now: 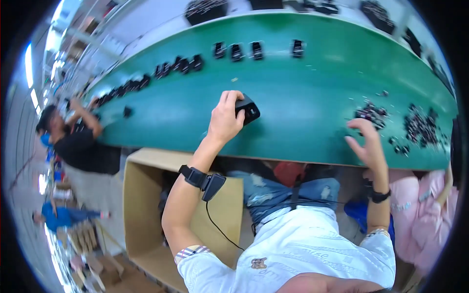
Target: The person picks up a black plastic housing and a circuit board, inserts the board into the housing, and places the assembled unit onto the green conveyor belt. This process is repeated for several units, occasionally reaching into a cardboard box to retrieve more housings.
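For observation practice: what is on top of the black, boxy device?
A bare left hand grips the left part of the black, boxy device; the device's right side shows. Surfaces beneath the fingers are covered.

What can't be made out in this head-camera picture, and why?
Head view:
Black device, left side: covered by the left hand.
Small parts by the right hand: too small to identify; whether the hand touches them is unclear.
Cardboard box contents: mostly hidden by its wall and the left forearm.
Person in pink: cut off by the right rim.
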The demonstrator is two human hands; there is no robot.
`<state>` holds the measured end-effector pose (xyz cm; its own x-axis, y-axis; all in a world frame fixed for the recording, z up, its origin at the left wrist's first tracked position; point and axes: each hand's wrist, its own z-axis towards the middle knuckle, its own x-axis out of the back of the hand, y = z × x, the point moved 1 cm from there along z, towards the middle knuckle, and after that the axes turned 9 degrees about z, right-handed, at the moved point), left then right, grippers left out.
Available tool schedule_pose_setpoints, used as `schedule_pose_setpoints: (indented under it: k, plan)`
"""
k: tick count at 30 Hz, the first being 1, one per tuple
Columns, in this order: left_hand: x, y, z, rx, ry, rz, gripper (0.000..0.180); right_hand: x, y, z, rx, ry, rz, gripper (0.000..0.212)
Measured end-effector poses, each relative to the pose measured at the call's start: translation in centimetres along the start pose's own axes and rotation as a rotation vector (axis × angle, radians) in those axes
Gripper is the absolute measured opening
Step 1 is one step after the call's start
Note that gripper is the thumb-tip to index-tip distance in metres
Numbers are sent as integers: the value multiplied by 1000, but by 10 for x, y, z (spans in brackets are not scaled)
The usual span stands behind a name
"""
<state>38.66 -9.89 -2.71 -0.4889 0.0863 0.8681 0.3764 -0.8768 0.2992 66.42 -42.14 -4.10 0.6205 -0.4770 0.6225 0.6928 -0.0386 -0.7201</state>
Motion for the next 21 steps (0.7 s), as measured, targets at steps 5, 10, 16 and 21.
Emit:
schedule_pose_setpoints:
  k: [5, 10, 16, 21]
  plan:
    - [-64, 39, 49, 109, -149, 121, 51, 5, 9, -34, -71, 84, 57, 31]
    - [-57, 54, 52, 135, -279, 245, 60, 26, 28, -54, -142, 245, -2, 23]
    - [-56, 25, 50, 476, -42, -272, 31, 51, 41, -8, -17, 311, -254, 19]
    - [-82, 71, 13, 768, 141, -1448, 28, 42, 71, 31, -120, 132, -557, 19]
